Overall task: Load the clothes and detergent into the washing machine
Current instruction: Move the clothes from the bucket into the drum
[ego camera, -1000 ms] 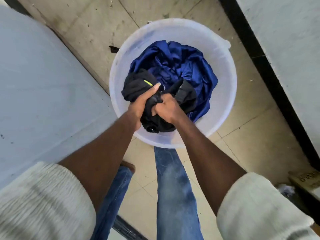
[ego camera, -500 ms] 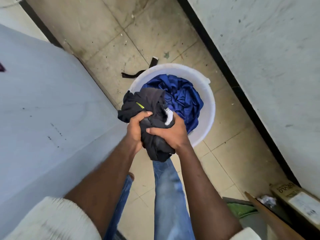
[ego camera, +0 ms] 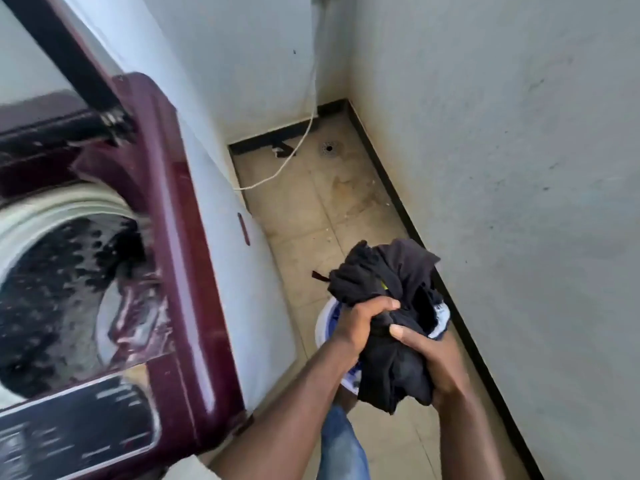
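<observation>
Head view: a bundled black garment [ego camera: 388, 306] is clutched in both hands, left hand [ego camera: 363, 323] and right hand [ego camera: 433, 358] closed around it, above a white bucket [ego camera: 323, 327], beside the open maroon-topped washing machine [ego camera: 166, 237].

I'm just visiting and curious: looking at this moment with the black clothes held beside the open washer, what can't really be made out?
- Bucket: head view, mostly covered by both hands and the black clothes; its contents barely show.
- Washer drum: motion blur and the left edge cut it off; whether anything lies inside is unclear.
- Control panel: lettering smeared by blur.
- Detergent: not seen anywhere.
- Left hand and right hand: fingertips buried in cloth.
</observation>
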